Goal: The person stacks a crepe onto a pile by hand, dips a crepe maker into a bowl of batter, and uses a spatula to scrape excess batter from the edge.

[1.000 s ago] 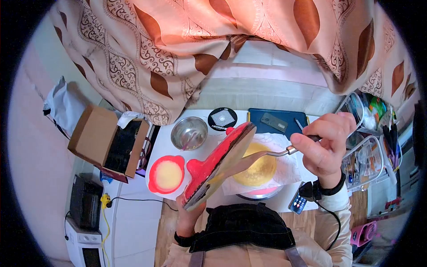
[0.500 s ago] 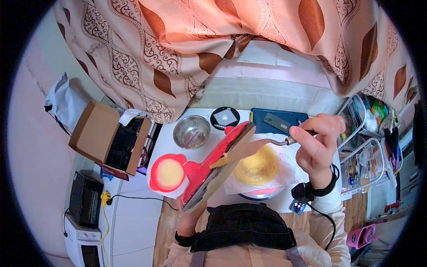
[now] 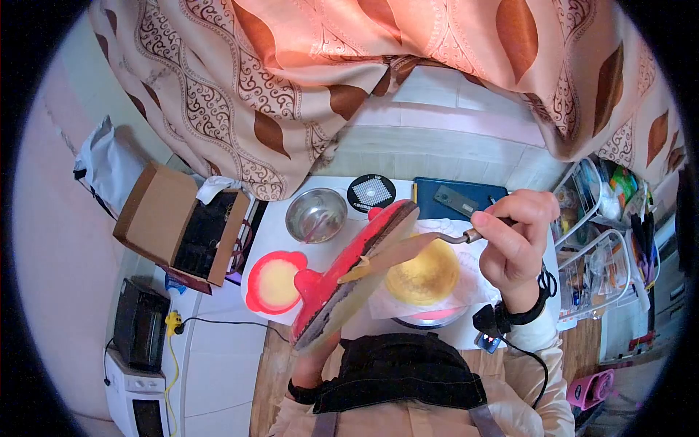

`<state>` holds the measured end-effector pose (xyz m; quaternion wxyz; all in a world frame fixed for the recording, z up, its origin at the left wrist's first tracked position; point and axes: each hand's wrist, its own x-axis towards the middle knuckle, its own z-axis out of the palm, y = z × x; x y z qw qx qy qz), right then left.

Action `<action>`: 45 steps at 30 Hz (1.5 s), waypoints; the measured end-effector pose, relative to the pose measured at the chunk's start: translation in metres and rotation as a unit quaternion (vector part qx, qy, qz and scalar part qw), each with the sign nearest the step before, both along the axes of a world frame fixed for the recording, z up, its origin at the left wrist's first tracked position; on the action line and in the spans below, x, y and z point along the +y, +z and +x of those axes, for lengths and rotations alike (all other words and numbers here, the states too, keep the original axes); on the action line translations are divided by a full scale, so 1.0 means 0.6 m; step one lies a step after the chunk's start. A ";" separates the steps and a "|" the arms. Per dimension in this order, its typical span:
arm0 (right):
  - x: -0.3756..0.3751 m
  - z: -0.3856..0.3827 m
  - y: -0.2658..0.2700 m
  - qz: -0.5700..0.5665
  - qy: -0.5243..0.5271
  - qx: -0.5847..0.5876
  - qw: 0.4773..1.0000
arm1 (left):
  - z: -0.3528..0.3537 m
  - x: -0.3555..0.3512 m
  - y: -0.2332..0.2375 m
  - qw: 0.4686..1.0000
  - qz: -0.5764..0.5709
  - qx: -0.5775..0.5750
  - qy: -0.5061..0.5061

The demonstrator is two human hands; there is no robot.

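My left hand (image 3: 318, 357) is under a tilted red silicone mould (image 3: 329, 282), its fingers mostly hidden behind it. The mould has rounded tabs, a dark strip along its edge and a pale greyish face turned toward me at a steep angle. Pinched in my right hand (image 3: 518, 240) is an offset spatula (image 3: 397, 255) with a bent metal neck. Its blade lies across the mould's edge, with a yellowish tip. Below the blade, a round yellow cake layer (image 3: 422, 271) rests on white paper (image 3: 473, 288).
Left on the white table, another red mould (image 3: 255, 297) holds something pale yellow. Behind it stand a metal bowl (image 3: 316, 215) and a black perforated disc (image 3: 371, 192). A dark blue tray (image 3: 429, 191) carries a grey device (image 3: 456, 199). Wire baskets (image 3: 593, 273) line the right side; an open cardboard box (image 3: 156, 218) sits left.
The spatula's tip has slid down and left along the mould's edge. My right hand has shifted slightly left, and the mould has turned a little in my left hand.
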<state>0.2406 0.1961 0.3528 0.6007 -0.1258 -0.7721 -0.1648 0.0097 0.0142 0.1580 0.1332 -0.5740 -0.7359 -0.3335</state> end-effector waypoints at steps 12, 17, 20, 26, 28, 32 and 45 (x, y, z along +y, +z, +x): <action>0.079 -0.072 -0.075 -0.078 -0.074 -0.011 0.994 | -0.020 -0.008 -0.042 0.915 0.090 -0.391 0.037; 0.181 -0.146 -0.199 -0.518 0.107 -0.159 0.834 | -0.059 -0.077 -0.033 0.944 0.007 -0.318 0.092; 0.238 -0.194 -0.280 -0.592 0.136 -0.260 0.751 | -0.068 -0.105 -0.018 0.929 -0.058 -0.333 0.154; 0.309 -0.315 -0.417 -0.596 0.026 -0.342 0.726 | -0.081 -0.142 -0.116 0.874 0.019 -0.418 0.247; 0.308 -0.342 -0.437 -0.598 0.019 -0.350 0.721 | -0.079 -0.133 -0.117 0.888 0.036 -0.382 0.253; 0.310 -0.362 -0.480 -0.592 -0.017 -0.371 0.715 | -0.080 -0.120 -0.150 0.815 0.022 -0.509 0.277; 0.342 -0.253 -0.410 -0.543 -0.194 -0.383 0.721 | -0.078 -0.018 -0.011 0.860 -0.032 -0.469 0.198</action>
